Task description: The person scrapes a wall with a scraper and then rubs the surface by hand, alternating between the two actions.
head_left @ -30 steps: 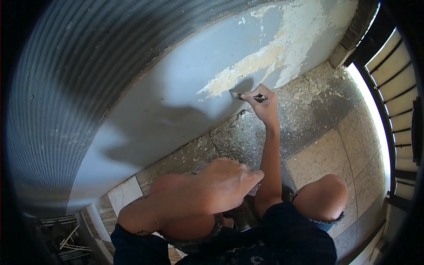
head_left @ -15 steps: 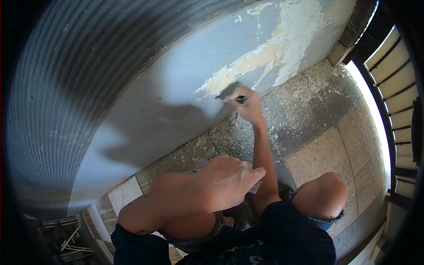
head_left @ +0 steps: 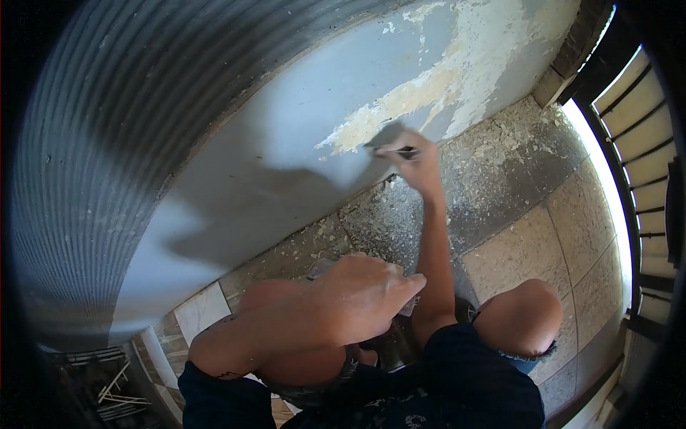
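Note:
Fingers closed, my right hand [head_left: 416,161] grips a dark flat scraper [head_left: 386,137], blurred by motion, with its blade at the lower edge of a peeled patch [head_left: 386,114] on the pale wall [head_left: 321,79]. The bare patch is cream and white with ragged paint edges. My left hand [head_left: 379,293] is bent in front of my knees, its fingers curled over something clear and crinkled [head_left: 409,307] that shows only in part below it. What that thing is cannot be made out.
Paint flakes [head_left: 500,150] lie thick on the floor along the wall's foot. Ribbed grey cladding [head_left: 107,143] covers the upper wall at the left. A barred gate [head_left: 643,157] stands at the right. White sticks [head_left: 118,393] lie at the bottom left.
My right hand and the scraper have moved a little to the right along the patch's lower edge. My left hand has hardly moved.

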A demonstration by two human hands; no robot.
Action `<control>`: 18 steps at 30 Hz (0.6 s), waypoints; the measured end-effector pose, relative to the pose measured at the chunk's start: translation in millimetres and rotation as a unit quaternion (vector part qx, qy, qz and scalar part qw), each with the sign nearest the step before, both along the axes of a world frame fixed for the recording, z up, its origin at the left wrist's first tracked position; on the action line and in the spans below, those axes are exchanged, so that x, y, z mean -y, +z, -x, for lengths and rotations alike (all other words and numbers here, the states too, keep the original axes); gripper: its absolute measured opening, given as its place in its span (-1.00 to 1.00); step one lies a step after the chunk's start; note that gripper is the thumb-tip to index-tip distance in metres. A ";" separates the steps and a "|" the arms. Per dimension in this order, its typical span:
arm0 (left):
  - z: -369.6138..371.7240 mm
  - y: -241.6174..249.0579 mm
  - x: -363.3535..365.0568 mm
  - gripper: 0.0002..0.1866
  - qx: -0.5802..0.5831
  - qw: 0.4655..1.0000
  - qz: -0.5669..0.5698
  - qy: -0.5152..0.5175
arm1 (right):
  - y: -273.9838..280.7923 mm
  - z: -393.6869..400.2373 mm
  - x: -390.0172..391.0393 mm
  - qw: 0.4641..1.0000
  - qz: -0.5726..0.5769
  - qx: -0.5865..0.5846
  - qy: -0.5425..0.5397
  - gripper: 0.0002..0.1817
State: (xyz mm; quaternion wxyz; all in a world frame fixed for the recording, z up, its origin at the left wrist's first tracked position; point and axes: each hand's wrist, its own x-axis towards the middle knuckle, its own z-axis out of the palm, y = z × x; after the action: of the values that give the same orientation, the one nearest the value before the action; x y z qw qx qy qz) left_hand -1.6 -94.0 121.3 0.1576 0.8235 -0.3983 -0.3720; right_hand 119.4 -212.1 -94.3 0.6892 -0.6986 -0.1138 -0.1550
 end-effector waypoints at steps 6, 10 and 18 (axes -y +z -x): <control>-4.3 -1.3 4.1 -0.54 -0.010 0.999 -0.043 -0.012 | -7.9 2.4 -0.2 0.999 -0.051 0.000 -0.002 -0.91; -4.0 -2.8 3.6 -0.53 -0.025 0.999 -0.031 -0.004 | -1.2 0.2 -9.3 1.000 0.029 -0.005 -0.006 -0.90; -4.8 0.5 5.3 -0.54 -0.028 0.999 -0.033 -0.012 | -2.7 0.9 2.0 0.999 -0.052 0.001 0.007 -0.88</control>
State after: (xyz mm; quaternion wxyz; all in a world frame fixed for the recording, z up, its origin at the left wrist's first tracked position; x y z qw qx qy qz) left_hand 3.2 -99.3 121.8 0.1371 0.8126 -0.3908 -0.4101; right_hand 118.4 -214.1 -97.0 0.7254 -0.6610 -0.1110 -0.1570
